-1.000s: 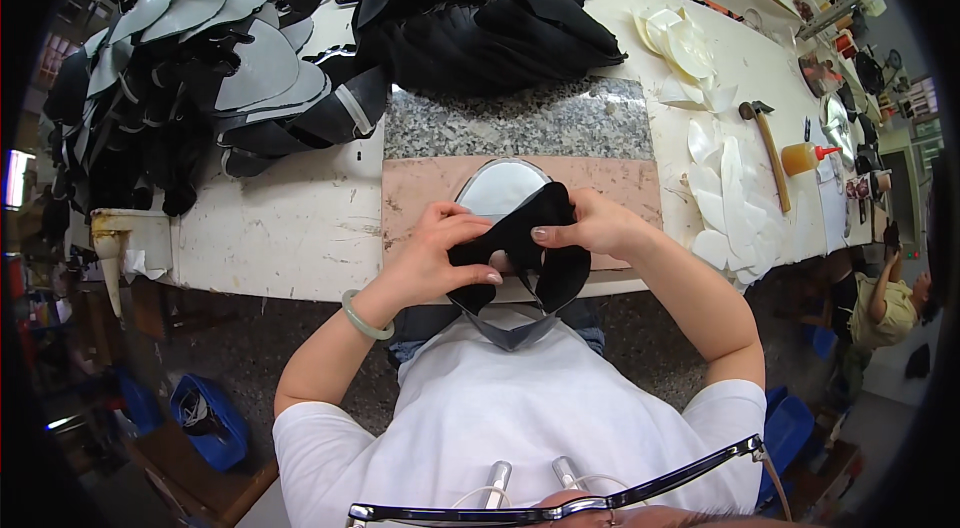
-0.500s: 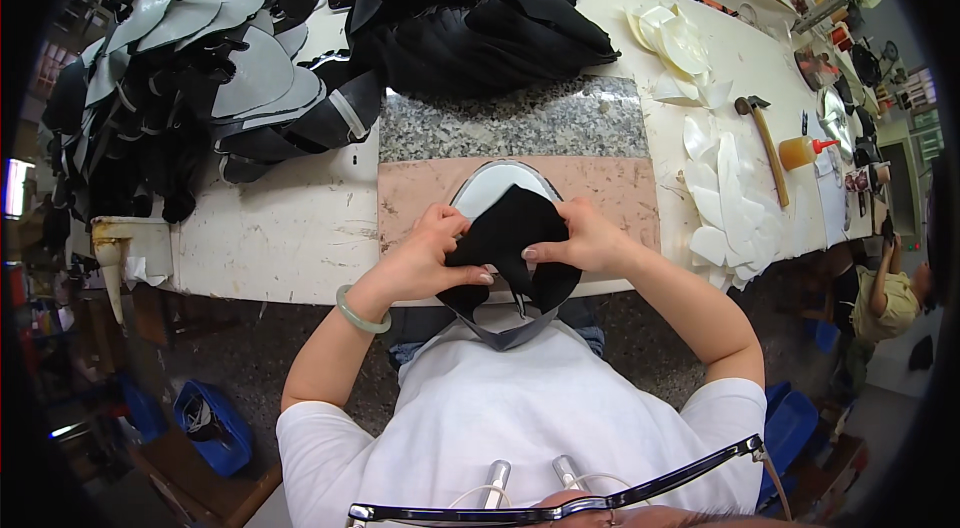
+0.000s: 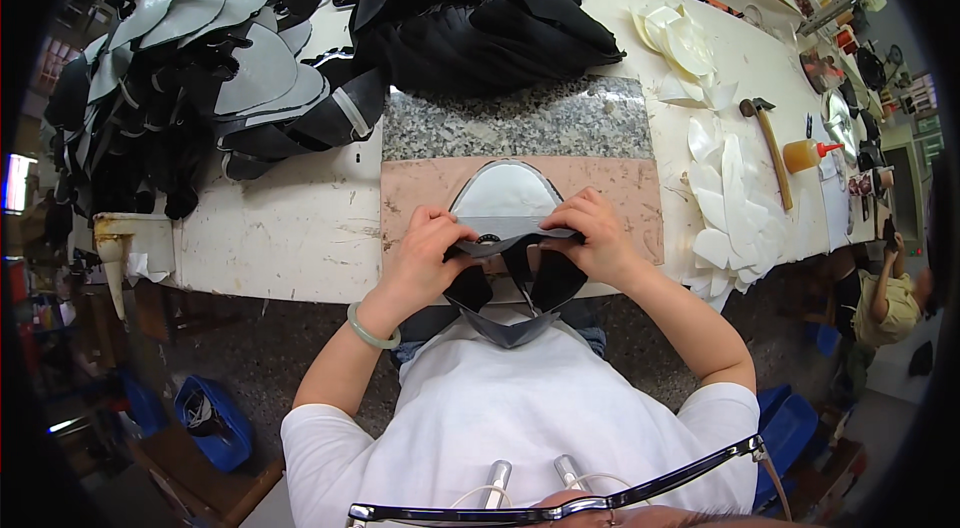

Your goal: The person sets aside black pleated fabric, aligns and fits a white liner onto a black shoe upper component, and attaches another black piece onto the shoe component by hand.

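A shoe upper (image 3: 508, 192) lies at the front edge of the table, its pale grey rounded toe part pointing away from me. Its black and dark grey rear part hangs over the edge toward my lap. My left hand (image 3: 432, 246) pinches the folded edge behind the toe part on the left side. On the opposite side, my right hand (image 3: 594, 240) grips the same edge between thumb and fingers. Between the two hands the edge is raised, and dark openings show beneath it. The thumbs are partly hidden by the material.
A pinkish board (image 3: 620, 193) and a speckled stone slab (image 3: 520, 123) lie before me. Black pieces (image 3: 480, 28) are heaped behind; grey and black uppers (image 3: 250, 78) pile up left. To the right are white pieces (image 3: 735, 213), a hammer (image 3: 770, 153) and a glue bottle (image 3: 802, 156).
The black flap that covered part of the toe has been folded back toward me, baring more of the grey toe part. Both hands have shifted their hold along the upper's folded edge.
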Motion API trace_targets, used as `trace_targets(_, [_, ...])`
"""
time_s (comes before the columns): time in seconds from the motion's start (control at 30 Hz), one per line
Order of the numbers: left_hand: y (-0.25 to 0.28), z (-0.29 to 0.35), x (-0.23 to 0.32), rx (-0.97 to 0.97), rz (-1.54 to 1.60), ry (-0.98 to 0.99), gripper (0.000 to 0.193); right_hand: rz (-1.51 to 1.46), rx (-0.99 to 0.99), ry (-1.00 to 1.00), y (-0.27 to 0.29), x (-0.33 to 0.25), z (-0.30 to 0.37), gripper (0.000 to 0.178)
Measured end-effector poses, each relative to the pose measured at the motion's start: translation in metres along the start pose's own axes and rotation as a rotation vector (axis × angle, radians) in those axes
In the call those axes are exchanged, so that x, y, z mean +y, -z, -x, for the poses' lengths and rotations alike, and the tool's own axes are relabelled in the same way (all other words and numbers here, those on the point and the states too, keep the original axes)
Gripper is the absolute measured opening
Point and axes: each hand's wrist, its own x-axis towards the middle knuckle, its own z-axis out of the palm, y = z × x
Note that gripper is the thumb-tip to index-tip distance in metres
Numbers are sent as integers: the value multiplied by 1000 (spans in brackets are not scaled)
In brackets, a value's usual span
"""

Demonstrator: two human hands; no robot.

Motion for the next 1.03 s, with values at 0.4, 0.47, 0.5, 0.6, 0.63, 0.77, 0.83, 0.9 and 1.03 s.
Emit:
trace_targets(0.4, [-2, 17, -5, 143, -28, -40, 35, -44, -62, -34, 7, 5, 2, 28])
trace_targets(0.47, [-6, 18, -12, 206, -33, -75, 29, -85, -2, -62, 4, 0, 2, 26])
trace_targets(0.5, [-7, 19, -12, 208, -35, -73, 29, -125, 59, -94, 2, -2, 2, 26])
trace_targets(0.6, [-10, 17, -9, 276, 37, -32, 27, -93, 131, -146, -4, -2, 4, 25])
trace_targets(0.63, [-9, 18, -8, 294, 18, -22, 25, -93, 132, -147, -6, -2, 4, 25])
trace_targets(0.77, [-9, 16, -6, 330, -7, 30, 23, -47, 227, -186, -11, -6, 2, 25])
trace_targets(0.83, [-10, 15, -6, 332, -7, 47, 20, -28, 272, -190, -13, -8, 1, 24])
trace_targets(0.9, [-12, 14, -6, 336, -7, 63, 19, -28, 292, -217, -13, -10, 0, 23])
trace_targets(1.03, [-17, 13, -9, 393, -46, 90, 19, 59, 331, -233, -17, -9, 1, 21])
